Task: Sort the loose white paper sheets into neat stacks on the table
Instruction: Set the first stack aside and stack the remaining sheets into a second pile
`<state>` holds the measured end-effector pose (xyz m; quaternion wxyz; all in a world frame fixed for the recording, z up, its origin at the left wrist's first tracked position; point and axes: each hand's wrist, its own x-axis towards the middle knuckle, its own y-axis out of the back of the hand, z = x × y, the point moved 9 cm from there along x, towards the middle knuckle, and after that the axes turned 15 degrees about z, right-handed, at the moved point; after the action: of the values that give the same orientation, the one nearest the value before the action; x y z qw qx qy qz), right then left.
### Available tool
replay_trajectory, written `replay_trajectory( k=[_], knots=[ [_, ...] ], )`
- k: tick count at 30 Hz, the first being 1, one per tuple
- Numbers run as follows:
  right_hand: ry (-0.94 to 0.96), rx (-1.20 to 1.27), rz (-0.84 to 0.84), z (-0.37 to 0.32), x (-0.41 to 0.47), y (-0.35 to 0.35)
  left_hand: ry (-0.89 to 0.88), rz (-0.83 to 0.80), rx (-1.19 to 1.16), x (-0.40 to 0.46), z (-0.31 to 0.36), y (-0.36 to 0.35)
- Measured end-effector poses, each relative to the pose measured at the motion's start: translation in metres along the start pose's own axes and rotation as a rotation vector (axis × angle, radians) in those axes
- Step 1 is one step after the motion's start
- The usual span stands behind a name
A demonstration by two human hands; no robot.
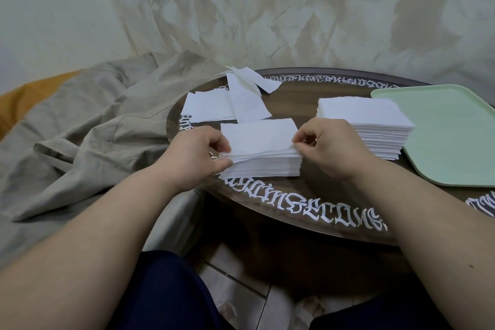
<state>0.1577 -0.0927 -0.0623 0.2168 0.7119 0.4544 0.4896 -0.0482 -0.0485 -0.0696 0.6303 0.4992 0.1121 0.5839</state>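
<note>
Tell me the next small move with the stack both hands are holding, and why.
Probably press the top sheet flat and square it: its right edge is lifted in the right hand, the left hand steadies the near stack, and loose sheets wait behind it.

Both forearms are bare to the elbow, with no sleeves, watch, rings or gloves showing. The left hand (199, 154) and right hand (325, 149) have short, unpainted nails. A small dark mole sits on the right forearm (417, 225). The lap is covered by dark navy trousers (166, 295), plain and unpatterned.
</note>
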Motion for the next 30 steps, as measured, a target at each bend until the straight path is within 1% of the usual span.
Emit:
replay_trajectory(
  k=[12,24,30],
  knots=[
    [0.022,0.009,-0.001,-0.0031,0.0003,0.0008,0.018,-0.003,0.020,0.0003,-0.0031,0.0026],
    [0.047,-0.027,-0.066,-0.0052,-0.0015,-0.0050,0.009,-0.015,0.066,0.0004,-0.0045,-0.0011],
    [0.058,-0.044,-0.068,-0.0033,-0.0011,-0.0072,-0.001,-0.005,0.057,0.0008,-0.0017,0.0001]
  ],
)
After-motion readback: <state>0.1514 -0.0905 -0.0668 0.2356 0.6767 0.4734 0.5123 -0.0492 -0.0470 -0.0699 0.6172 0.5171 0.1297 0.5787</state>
